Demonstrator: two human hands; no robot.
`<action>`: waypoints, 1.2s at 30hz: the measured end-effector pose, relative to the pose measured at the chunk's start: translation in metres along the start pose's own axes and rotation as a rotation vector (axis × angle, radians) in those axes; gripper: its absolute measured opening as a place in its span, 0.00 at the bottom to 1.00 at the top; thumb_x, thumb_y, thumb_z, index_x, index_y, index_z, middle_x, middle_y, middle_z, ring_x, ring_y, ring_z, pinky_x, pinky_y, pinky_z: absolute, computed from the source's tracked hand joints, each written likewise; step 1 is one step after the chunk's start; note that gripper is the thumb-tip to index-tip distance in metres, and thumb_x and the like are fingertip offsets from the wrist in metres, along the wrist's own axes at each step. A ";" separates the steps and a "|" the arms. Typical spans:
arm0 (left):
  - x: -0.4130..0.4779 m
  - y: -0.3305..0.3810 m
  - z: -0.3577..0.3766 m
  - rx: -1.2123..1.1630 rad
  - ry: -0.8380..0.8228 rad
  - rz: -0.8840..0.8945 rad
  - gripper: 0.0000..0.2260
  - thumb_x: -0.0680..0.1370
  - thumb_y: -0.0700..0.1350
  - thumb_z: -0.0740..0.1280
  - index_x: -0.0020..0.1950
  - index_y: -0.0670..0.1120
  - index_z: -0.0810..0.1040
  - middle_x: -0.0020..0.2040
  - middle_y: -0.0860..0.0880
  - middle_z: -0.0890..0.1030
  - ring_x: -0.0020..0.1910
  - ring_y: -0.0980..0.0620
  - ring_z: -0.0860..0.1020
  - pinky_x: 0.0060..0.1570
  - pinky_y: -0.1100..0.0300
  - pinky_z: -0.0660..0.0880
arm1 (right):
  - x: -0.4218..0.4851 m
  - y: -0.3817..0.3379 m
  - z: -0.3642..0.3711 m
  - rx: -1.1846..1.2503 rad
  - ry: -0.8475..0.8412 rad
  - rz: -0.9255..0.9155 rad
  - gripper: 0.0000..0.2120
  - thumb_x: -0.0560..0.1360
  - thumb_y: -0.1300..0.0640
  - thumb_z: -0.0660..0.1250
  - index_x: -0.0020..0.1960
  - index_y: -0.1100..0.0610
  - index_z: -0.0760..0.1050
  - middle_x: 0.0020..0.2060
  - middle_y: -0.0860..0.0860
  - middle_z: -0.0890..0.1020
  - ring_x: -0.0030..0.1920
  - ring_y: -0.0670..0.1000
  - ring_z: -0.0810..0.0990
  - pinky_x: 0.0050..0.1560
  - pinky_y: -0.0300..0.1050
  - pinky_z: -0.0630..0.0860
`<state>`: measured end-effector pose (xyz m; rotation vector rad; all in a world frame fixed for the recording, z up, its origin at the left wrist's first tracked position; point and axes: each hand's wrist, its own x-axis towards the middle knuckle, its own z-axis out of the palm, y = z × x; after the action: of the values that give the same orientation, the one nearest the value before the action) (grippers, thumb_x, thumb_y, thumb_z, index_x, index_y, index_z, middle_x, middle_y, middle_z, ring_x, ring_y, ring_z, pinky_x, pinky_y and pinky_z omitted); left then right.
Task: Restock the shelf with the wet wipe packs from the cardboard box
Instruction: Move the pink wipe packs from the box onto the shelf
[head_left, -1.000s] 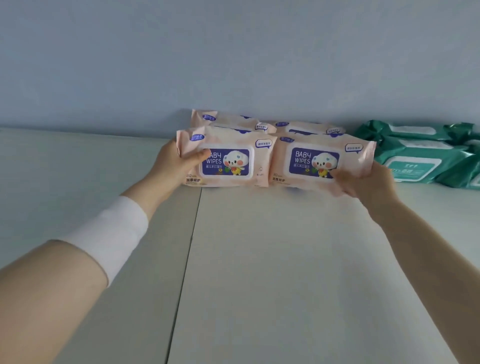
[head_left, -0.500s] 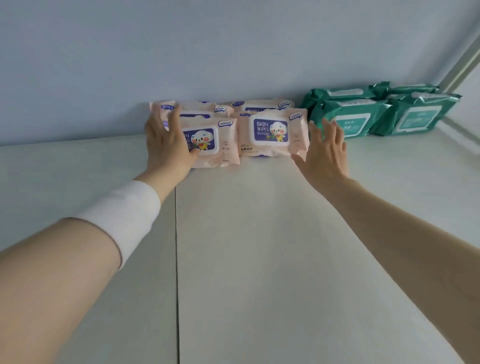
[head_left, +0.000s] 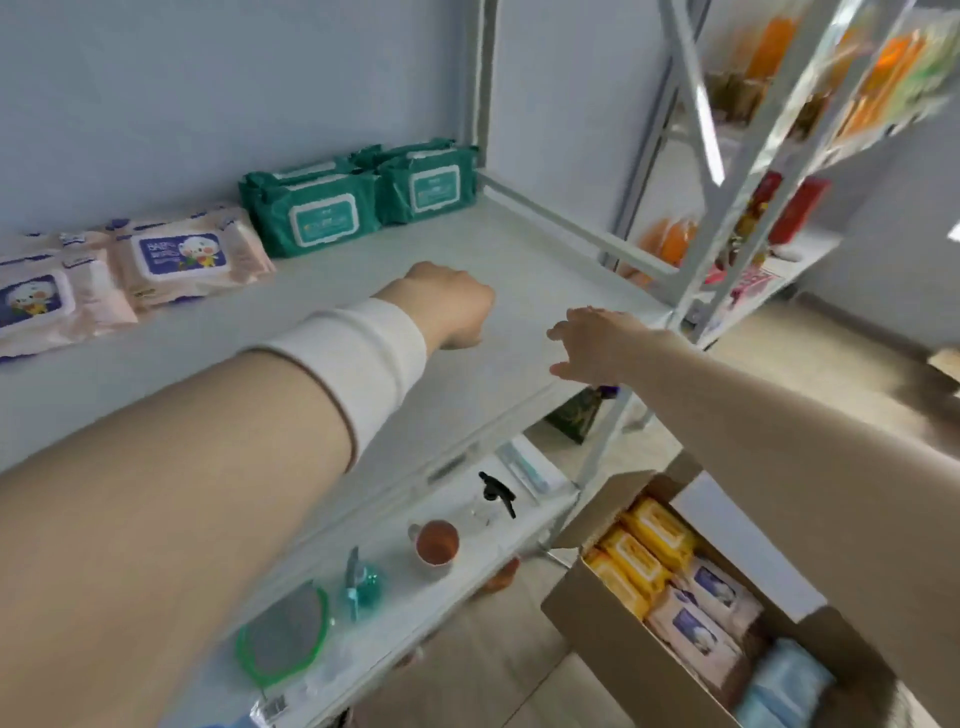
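Both grips (head_left: 451, 306) (head_left: 592, 345) empty, pink packs (head_left: 179, 254) well left.

The shelf (head_left: 519, 270) carries two groups of packs along its rear: baby wipe packs (head_left: 182, 254) at left, wipe packs (head_left: 322, 218) to their right. A lower shelf (head_left: 467, 551) holds a cup (head_left: 435, 545). The box (head_left: 613, 639) stands on the floor at right, packs (head_left: 691, 618) inside.

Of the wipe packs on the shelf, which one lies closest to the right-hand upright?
The right green pack, at the back corner beside the upright. The other green pack sits left of it, and the pink packs lie farther left.
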<state>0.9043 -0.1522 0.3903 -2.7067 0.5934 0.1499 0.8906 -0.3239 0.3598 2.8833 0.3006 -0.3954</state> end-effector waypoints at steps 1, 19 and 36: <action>0.011 0.035 -0.011 -0.013 -0.016 0.038 0.18 0.79 0.50 0.58 0.68 0.48 0.68 0.64 0.44 0.74 0.60 0.41 0.74 0.51 0.52 0.70 | -0.015 0.033 0.015 0.034 -0.026 0.028 0.26 0.78 0.44 0.57 0.73 0.53 0.62 0.69 0.55 0.68 0.66 0.57 0.69 0.65 0.54 0.70; 0.157 0.494 0.143 -0.224 -0.635 0.560 0.21 0.79 0.55 0.59 0.69 0.48 0.66 0.67 0.45 0.73 0.64 0.43 0.72 0.59 0.51 0.71 | -0.190 0.287 0.426 0.659 -0.752 0.574 0.25 0.78 0.45 0.59 0.69 0.58 0.64 0.64 0.57 0.73 0.63 0.57 0.73 0.59 0.49 0.72; 0.235 0.669 0.458 -0.663 -0.797 -0.035 0.42 0.72 0.55 0.70 0.76 0.44 0.48 0.76 0.44 0.54 0.75 0.45 0.54 0.73 0.54 0.53 | -0.080 0.168 0.747 1.752 -0.638 1.044 0.26 0.75 0.52 0.66 0.70 0.59 0.64 0.67 0.56 0.72 0.67 0.56 0.71 0.66 0.44 0.66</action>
<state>0.8230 -0.6379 -0.2957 -2.8643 0.2636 1.5567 0.6739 -0.6767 -0.2891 2.9466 -2.6166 -1.8406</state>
